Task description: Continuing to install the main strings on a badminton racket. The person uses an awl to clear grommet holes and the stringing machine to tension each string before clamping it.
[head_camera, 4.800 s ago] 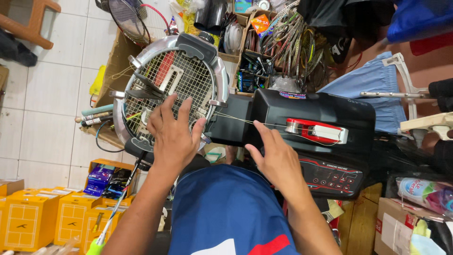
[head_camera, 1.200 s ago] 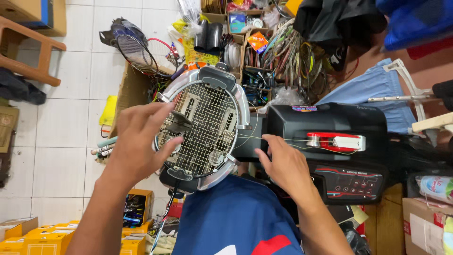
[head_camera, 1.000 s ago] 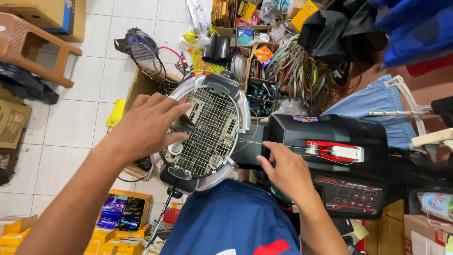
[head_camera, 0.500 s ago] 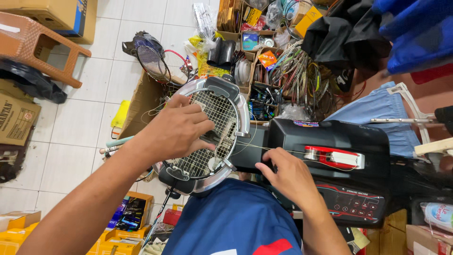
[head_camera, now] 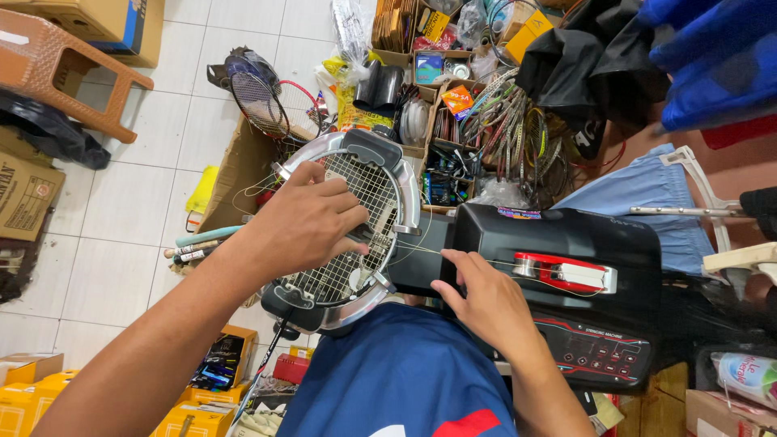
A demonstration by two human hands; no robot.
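Note:
A racket head [head_camera: 356, 186] with a white string grid sits clamped in the round turntable of a black stringing machine [head_camera: 566, 267]. My left hand [head_camera: 299, 222] lies on the string bed, its fingers pinching at the strings near the frame's right side. A taut string [head_camera: 421, 249] runs from there to the red and silver tension head [head_camera: 562, 273]. My right hand [head_camera: 486, 303] rests on the machine's black top with its fingers at that string. Whether it grips the string I cannot tell.
Boxes of coiled strings and small parts [head_camera: 453, 105] crowd the floor beyond the machine. Another racket [head_camera: 259, 101] lies on the tiles. A brown plastic stool [head_camera: 65, 69] and cardboard boxes [head_camera: 28, 194] stand at left, yellow boxes [head_camera: 32, 400] below.
The turntable with the racket has swung round. My left hand has slid from the frame's left side across the string bed to its right side. My right hand stayed on the machine.

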